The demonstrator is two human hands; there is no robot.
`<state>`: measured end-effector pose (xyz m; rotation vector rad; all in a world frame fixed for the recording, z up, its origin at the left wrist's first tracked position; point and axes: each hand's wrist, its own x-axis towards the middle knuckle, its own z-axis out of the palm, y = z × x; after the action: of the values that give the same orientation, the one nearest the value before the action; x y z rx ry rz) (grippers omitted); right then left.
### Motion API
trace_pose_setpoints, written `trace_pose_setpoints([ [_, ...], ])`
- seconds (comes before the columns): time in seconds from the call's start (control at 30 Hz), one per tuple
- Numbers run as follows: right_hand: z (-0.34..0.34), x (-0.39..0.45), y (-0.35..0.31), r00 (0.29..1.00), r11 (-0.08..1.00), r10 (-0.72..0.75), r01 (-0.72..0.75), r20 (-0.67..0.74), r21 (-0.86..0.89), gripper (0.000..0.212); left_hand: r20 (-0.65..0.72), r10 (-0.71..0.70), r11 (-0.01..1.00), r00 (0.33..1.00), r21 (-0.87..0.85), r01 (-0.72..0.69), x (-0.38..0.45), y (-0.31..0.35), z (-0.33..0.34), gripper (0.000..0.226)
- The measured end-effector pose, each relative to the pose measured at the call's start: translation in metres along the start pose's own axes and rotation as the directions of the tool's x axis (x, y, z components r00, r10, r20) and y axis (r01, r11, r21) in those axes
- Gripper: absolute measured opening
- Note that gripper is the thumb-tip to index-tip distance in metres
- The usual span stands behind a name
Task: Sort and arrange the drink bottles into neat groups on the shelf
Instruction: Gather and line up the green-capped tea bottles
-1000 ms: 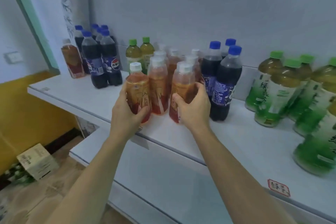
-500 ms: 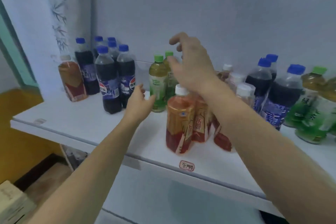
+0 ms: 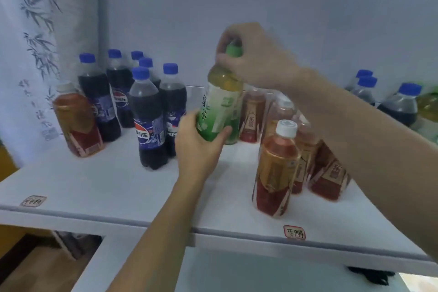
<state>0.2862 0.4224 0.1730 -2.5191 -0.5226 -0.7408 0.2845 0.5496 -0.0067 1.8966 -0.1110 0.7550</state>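
White shelf (image 3: 118, 187) edge nearest, red-lettered tag (image 3: 294, 232) on it. Amber tea bottles (image 3: 276, 168) clustered right. Left hand (image 3: 201, 147) gripped green tea bottle (image 3: 220, 104) at base, tilted, mid-shelf; right hand (image 3: 256, 57) curled round its green cap. Cola bottles (image 3: 149, 116) stood behind, left.

Head view, down onto shelf (image 3: 99, 187)

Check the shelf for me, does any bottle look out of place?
Yes. One red tea bottle stands alone at the far left beside the cola bottles, apart from the other red teas on the right. Nothing looks spilled or damaged.
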Motion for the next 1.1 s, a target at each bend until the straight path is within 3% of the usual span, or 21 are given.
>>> trace_pose_setpoints([
  [0.17,-0.049,-0.07,-0.009,0.933,0.889,0.079,0.093,-0.351,0.447,0.009,-0.236,0.331,0.938,0.913,-0.02,-0.345,-0.027,0.059,-0.039,0.061],
  [0.3,-0.055,-0.131,0.019,0.734,0.723,0.371,0.156,-0.569,0.673,0.012,-0.124,0.508,0.861,0.853,0.088,-0.5,-0.037,0.1,-0.039,0.063],
  [0.43,-0.076,-0.186,0.061,0.519,0.581,0.632,0.173,-0.575,0.795,0.011,0.054,0.63,0.768,0.775,0.108,-0.632,-0.056,0.141,0.002,0.064],
  [0.57,-0.115,-0.239,0.105,0.423,0.524,0.739,0.129,-0.524,0.842,0.016,0.145,0.669,0.735,0.729,0.02,-0.678,-0.091,0.174,0.068,0.063],
  [0.63,-0.134,-0.264,0.129,0.385,0.538,0.76,0.08,-0.524,0.839,0.023,0.178,0.66,0.748,0.729,-0.066,-0.661,-0.114,0.186,0.101,0.066],
  [0.7,-0.161,-0.29,0.158,0.338,0.622,0.742,-0.027,-0.579,0.782,0.024,0.254,0.616,0.788,0.746,-0.188,-0.586,-0.143,0.198,0.14,0.072],
  [0.77,-0.189,-0.305,0.187,0.372,0.767,0.635,-0.2,-0.678,0.609,0.025,0.382,0.524,0.848,0.761,-0.313,-0.427,-0.173,0.206,0.18,0.077],
  [0.8,-0.201,-0.305,0.201,0.435,0.825,0.564,-0.263,-0.702,0.5,0.024,0.455,0.466,0.875,0.758,-0.364,-0.319,-0.186,0.208,0.202,0.077],
  [0.9,-0.216,-0.29,0.243,0.68,0.902,0.425,-0.37,-0.598,0.22,0.023,0.625,0.29,0.914,0.725,-0.406,-0.015,-0.212,0.204,0.266,0.074],
  [0.97,-0.215,-0.276,0.273,0.787,0.919,0.371,-0.388,-0.492,0.071,0.027,0.662,0.157,0.912,0.733,-0.383,0.15,-0.217,0.2,0.301,0.072],
  [1.1,-0.21,-0.251,0.323,0.907,0.926,0.334,-0.367,-0.257,-0.092,0.03,0.589,-0.031,0.961,0.808,-0.205,0.186,-0.215,0.201,0.345,0.059],
])
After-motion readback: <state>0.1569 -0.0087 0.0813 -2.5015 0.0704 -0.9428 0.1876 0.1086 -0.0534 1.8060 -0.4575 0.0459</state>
